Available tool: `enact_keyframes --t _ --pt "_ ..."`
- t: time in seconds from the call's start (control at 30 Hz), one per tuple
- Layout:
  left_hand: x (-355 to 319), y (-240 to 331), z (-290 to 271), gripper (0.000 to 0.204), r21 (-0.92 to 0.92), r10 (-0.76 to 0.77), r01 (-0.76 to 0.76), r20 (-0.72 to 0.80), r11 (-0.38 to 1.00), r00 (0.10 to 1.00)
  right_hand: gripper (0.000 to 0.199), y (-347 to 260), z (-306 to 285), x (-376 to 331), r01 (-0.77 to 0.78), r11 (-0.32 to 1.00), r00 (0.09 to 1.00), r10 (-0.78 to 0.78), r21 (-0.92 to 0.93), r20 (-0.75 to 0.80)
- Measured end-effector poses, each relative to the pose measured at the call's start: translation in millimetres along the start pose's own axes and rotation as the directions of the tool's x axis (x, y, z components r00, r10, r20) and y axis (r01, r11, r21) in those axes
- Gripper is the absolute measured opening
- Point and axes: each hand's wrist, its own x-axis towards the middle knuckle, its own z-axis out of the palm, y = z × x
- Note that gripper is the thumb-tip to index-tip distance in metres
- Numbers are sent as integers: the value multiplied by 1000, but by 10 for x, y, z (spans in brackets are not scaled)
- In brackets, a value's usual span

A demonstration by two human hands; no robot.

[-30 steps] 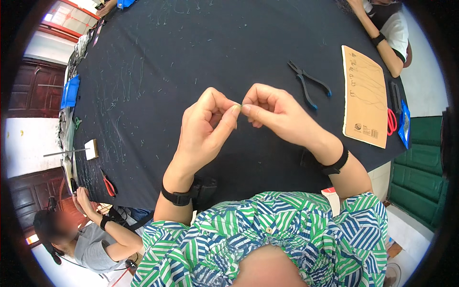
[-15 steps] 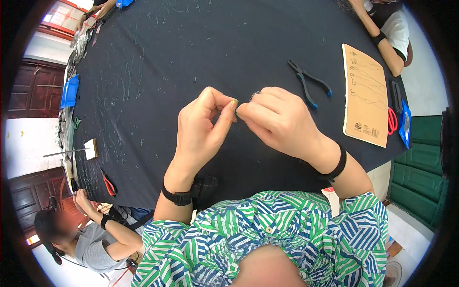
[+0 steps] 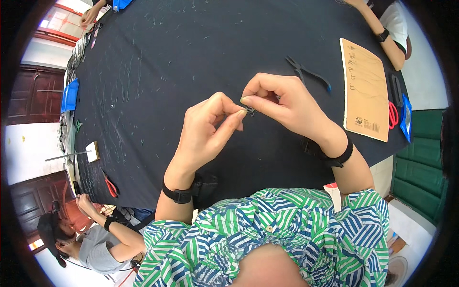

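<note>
Over the black cloth, my left hand (image 3: 210, 126) is closed, thumb and forefinger pinching a small dark tangle of thread or fine wire (image 3: 251, 111). My right hand (image 3: 284, 100) sits just beyond it, thumb and forefinger pinched together at the other side of the same tangle. How the strand runs between the fingertips is too fine to make out. Dark pliers with blue-tipped handles (image 3: 315, 77) lie past my right hand, which partly hides them. Further right, a tan notebook (image 3: 363, 107) carries several small dark loops with long strands.
Red-handled scissors (image 3: 393, 115), a black bar-shaped object (image 3: 396, 91) and a blue packet (image 3: 406, 119) lie beside the notebook. Red-handled pliers (image 3: 111, 187) and a small white block (image 3: 93, 151) are at left. Thread scraps litter the black cloth (image 3: 181, 52). Other people sit around the table.
My right hand has moved away from me and turned, showing its thumb and the dark tangle. My left hand has shifted slightly right. The right hand now covers more of the blue-tipped pliers.
</note>
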Motion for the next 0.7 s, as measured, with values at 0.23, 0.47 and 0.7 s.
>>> enact_keyframes --t 0.23,0.47,0.7 --pt "-5 -52 11 6 20 54 -53 -51 998 997 16 138 116 -1 -167 949 985 148 266 90" --pt "11 -3 30 8 24 25 -22 -126 999 992 17 72 168 -40 -181 946 983 169 268 69" --pt "15 -20 46 7 -9 29 -31 -221 999 975 14 -31 216 -67 -68 990 997 71 124 -23"
